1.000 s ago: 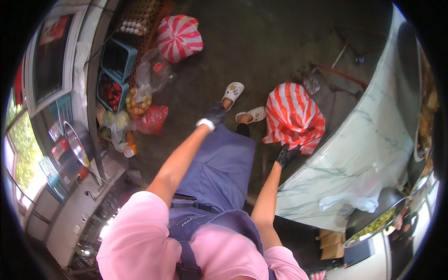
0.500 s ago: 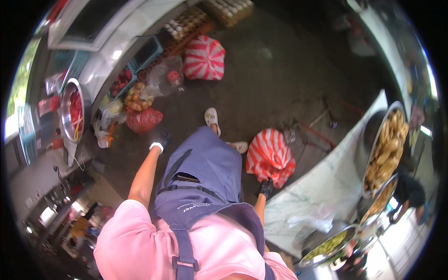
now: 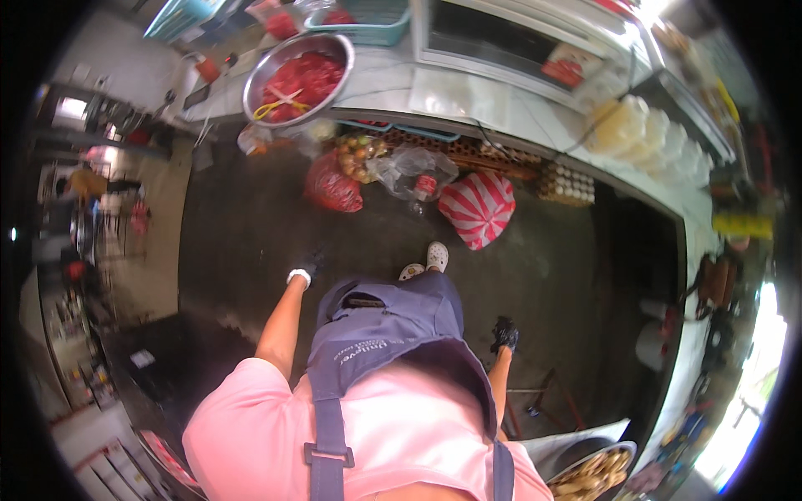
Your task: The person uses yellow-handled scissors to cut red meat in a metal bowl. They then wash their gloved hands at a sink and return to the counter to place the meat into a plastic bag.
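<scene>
My left hand [image 3: 306, 267], in a dark glove with a white cuff, hangs left of my blue apron [image 3: 384, 313]; motion blurs its fingers. My right hand [image 3: 505, 334], also dark-gloved, is at the apron's right, loosely open, with nothing visible in it. White clogs [image 3: 436, 255] are on the dark floor. Ahead lie a red-and-white striped bag [image 3: 479, 209], a red bag [image 3: 332, 184], a bag of round produce [image 3: 357, 160] and a clear bag [image 3: 397, 175].
A marble counter [image 3: 459, 96] holds a bowl of red food [image 3: 301, 75] and yellowish containers [image 3: 626, 129]. Egg trays [image 3: 565, 184] sit beneath. A pan of brown food [image 3: 595, 474] is at the lower right. A person in yellow [image 3: 88, 182] is far left.
The view has turned to face the left-hand counter. My right hand has let go of the orange-striped bag, which is out of sight; the clogs and my body have turned with it.
</scene>
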Available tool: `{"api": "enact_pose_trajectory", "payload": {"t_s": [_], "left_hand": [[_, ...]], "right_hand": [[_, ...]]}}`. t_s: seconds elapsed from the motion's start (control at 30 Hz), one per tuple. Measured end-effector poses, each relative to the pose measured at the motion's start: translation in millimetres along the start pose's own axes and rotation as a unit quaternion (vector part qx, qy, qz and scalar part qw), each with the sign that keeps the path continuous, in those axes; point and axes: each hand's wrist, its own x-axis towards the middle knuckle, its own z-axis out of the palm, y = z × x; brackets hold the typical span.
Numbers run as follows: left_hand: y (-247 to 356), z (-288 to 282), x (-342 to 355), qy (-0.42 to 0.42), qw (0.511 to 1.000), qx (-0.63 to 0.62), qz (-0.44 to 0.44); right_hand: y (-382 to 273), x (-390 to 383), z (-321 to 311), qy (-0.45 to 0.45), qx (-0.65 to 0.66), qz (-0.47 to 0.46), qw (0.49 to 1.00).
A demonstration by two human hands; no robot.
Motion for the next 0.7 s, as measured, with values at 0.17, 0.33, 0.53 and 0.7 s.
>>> {"api": "enact_pose_trajectory", "payload": {"t_s": [0.17, 0.33, 0.53, 0.7], "left_hand": [[-114.5, 15.5, -102.7, 0.067, 0.955, -0.117, -0.264], [-130.2, 66.1, -168.9, -0.019, 0.970, -0.133, -0.201], [-79.9, 60.5, -143.1, -0.133, 0.930, 0.342, 0.039], [-107.3, -14.4, -84.3, -0.157, 0.873, 0.454, 0.082]], "right_hand": [[-134.3, 56.1, -4.0, -0.069, -0.052, -0.079, 0.993], [-284.6, 38.5, 13.7, -0.095, -0.231, -0.148, 0.957], [-349.3, 67.1, 104.0, -0.110, -0.267, -0.477, 0.830], [-359.7, 61.4, 182.6, -0.170, -0.309, -0.517, 0.780]]}}
